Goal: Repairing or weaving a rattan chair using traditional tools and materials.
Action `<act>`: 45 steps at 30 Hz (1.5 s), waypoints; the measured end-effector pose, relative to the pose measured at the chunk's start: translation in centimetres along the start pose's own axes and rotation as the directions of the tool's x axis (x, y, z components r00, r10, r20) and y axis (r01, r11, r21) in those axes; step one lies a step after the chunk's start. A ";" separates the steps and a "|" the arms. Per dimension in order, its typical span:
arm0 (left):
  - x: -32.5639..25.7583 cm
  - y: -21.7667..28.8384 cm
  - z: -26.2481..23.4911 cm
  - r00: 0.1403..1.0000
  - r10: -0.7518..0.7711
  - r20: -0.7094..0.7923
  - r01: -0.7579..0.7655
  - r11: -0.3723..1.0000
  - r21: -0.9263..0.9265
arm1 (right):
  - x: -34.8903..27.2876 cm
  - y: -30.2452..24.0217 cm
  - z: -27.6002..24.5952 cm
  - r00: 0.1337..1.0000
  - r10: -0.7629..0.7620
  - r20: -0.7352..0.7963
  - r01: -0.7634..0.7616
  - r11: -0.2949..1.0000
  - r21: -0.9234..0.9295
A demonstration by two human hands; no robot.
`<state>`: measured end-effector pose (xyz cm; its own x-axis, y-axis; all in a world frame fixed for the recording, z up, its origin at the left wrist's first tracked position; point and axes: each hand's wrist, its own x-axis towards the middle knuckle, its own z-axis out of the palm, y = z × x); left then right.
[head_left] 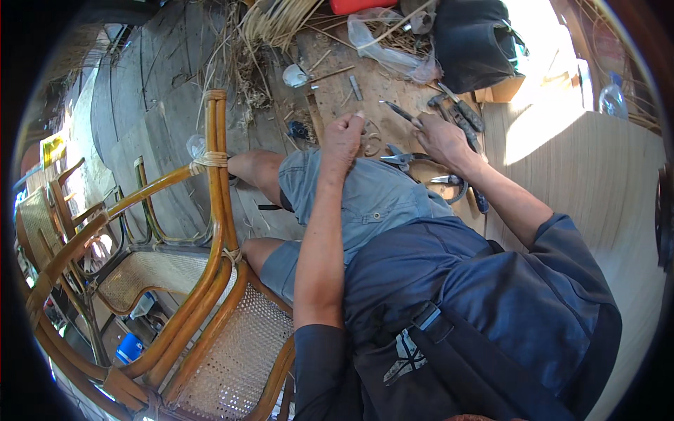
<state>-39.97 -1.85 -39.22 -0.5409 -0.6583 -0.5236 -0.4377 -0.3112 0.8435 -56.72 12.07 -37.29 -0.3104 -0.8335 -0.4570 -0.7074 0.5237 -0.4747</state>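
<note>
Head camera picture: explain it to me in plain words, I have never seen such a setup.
There is no machine here: a person works bare-handed. The picture comes from a wide camera worn on the head, looking down, so straight edges bend. The right hand holds a slim pointed tool. The left hand has curled fingers; I cannot tell whether it holds anything. What look like pliers, other hand tools and a plastic bag lie on the wooden surface. A cane chair is on the left.

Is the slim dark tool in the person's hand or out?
In: the right hand grips the slim dark tool, its pale tip jutting leftward.
</note>
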 end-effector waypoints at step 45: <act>-4.3 1.7 4.4 0.899 0.374 0.228 -0.394 0.918 0.048 | -2.2 -4.1 -1.9 0.985 0.002 -0.171 0.077 0.889 0.451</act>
<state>-41.52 3.42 -36.11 -0.8137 -0.5519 -0.1825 -0.2230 0.0065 0.9748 -54.32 11.44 -32.85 -0.4155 -0.8505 -0.3225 -0.3666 0.4811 -0.7963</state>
